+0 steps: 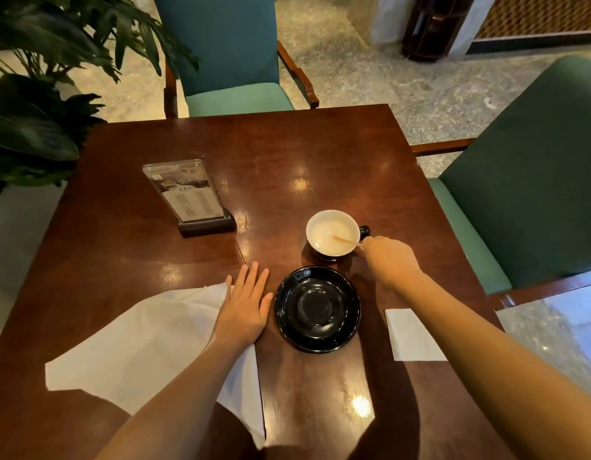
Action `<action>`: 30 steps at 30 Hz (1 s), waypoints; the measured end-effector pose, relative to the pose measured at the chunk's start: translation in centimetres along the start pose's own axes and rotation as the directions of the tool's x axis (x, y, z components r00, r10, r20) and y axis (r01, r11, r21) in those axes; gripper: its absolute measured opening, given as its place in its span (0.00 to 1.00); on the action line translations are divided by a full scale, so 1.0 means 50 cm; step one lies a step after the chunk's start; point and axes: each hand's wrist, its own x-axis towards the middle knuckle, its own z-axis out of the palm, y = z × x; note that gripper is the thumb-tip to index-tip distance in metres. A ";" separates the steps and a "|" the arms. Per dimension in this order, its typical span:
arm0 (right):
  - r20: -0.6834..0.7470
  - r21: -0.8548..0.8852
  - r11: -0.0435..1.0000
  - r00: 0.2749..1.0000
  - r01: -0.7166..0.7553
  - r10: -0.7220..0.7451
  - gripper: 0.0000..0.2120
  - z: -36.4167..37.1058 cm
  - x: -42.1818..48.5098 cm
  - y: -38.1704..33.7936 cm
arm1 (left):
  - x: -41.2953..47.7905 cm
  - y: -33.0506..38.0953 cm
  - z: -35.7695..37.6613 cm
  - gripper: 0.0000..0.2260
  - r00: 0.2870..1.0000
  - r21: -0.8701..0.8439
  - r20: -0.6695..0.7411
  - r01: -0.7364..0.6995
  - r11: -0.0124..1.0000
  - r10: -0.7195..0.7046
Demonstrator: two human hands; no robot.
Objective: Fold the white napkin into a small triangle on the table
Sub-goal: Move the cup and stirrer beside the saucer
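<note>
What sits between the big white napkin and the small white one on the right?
In the head view, an empty black saucer stands between the big napkin and the small napkin, on the wooden table.

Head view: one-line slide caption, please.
Left hand rests on the edge of the white napkin; right hand holds the stick in the cup behind a black saucer.

You have the white napkin [148,343] in the lower left of the frame, and it lies flat on the dark wooden table [287,154]. It is a large thin sheet with some soft creases. Its outline is close to a wide triangle: one blunt corner points to the left edge of the frame, one to the centre and one to the bottom edge. Your left hand [246,305] lies flat on the corner near the centre, and your forearm covers part of the sheet.
</note>
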 end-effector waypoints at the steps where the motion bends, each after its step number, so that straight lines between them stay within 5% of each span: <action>1: 0.018 -0.017 1.000 1.000 -0.001 0.001 0.10 -0.008 -0.006 0.001 | -0.001 0.000 0.001 0.27 1.000 -0.004 -0.001 -0.002 1.000 0.002; 10: 0.108 -0.070 0.993 0.989 -0.092 0.099 0.10 -0.040 -0.082 0.011 | 0.006 -0.004 0.007 0.25 0.999 0.042 0.034 0.010 0.999 -0.011; 18: 0.074 0.097 0.966 0.970 -0.240 0.233 0.10 -0.012 -0.165 0.010 | 0.005 0.002 0.000 0.24 1.000 0.047 0.015 -0.007 0.999 0.006; 30: 0.108 0.348 0.760 0.829 -0.548 0.549 0.08 0.212 -0.373 0.003 | 0.004 0.007 -0.007 0.25 1.000 0.060 0.011 -0.021 0.998 0.021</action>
